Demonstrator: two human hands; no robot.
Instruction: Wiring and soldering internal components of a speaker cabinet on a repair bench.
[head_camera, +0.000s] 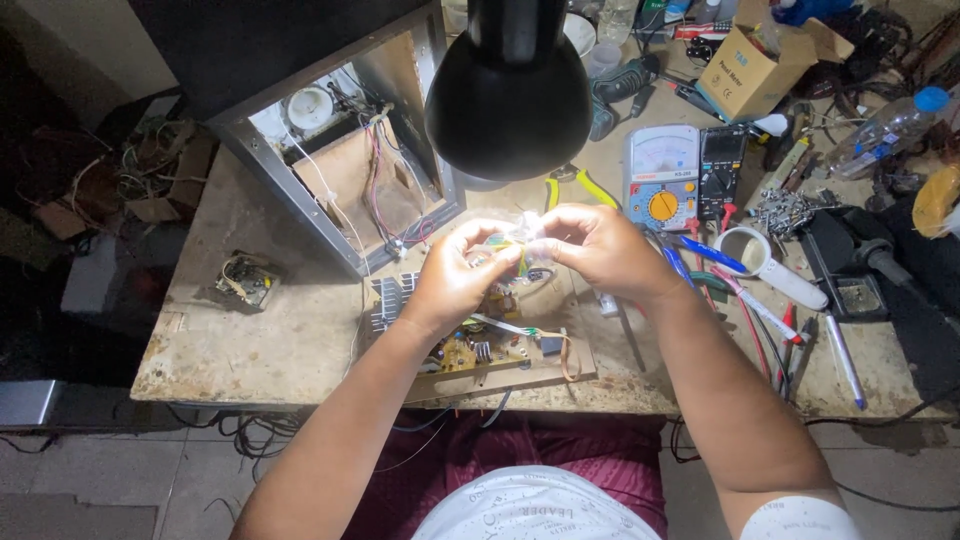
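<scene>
A: Where does the small thing sit?

B: Just above the middle of the frame, under the black lamp shade (508, 95). It is a small clear packet (522, 240) with bits of yellow and green inside, washed out by the light. It hangs in the air over the circuit board (490, 345), well clear of it.

A: Which hand is nearer?

B: Both are on it. The left hand (455, 275) comes up from lower left, the right hand (600, 250) from the right, and the packet lies between their fingertips, so its long way runs roughly left to right across the frame.

A: And the grips?

B: Narrow on both sides. Each hand has thumb and first fingers pinched close on an end of the packet, the other fingers curled in. How hard they press, I cannot tell; the glare hides the edges.

A: What lies around?

B: An open metal chassis (350, 170) at upper left, two multimeters (662, 180) right of the lamp, and pens (790, 340) scattered at right on the worn workbench (250, 340).
</scene>
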